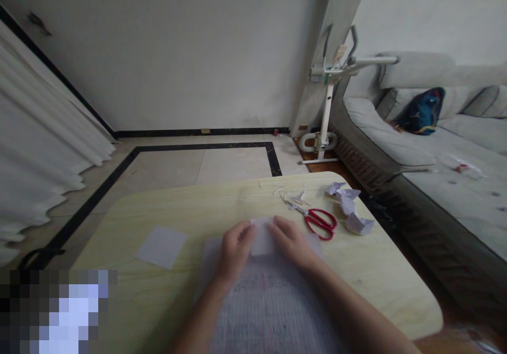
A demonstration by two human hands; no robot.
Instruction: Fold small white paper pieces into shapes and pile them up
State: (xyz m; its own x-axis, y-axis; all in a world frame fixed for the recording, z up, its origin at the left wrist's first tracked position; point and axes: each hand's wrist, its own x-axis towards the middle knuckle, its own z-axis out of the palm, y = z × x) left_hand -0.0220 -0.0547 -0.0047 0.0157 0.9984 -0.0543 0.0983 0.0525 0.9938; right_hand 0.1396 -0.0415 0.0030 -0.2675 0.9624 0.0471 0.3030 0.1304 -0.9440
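A small white sheet of paper (pixel 262 239) is held between my two hands, above a large lined sheet with writing (pixel 269 306) on the table. My left hand (pixel 236 248) pinches its left edge, fingers curled. At the opposite edge, my right hand (pixel 291 238) grips it the same way. Red-handled scissors (pixel 321 223) lie just beyond my right hand, blades pointing to the upper left. Thin paper scraps (pixel 300 196) are scattered by the blade tips. A square of white paper (pixel 161 247) rests flat to the left of my hands.
Several folded paper pieces (pixel 348 206) sit near the right edge of the pale wooden table (pixel 396 296). Past that edge stands a grey sofa (pixel 467 201). A white exercise machine (pixel 327 111) is behind the table, and a white curtain (pixel 43 148) hangs at left.
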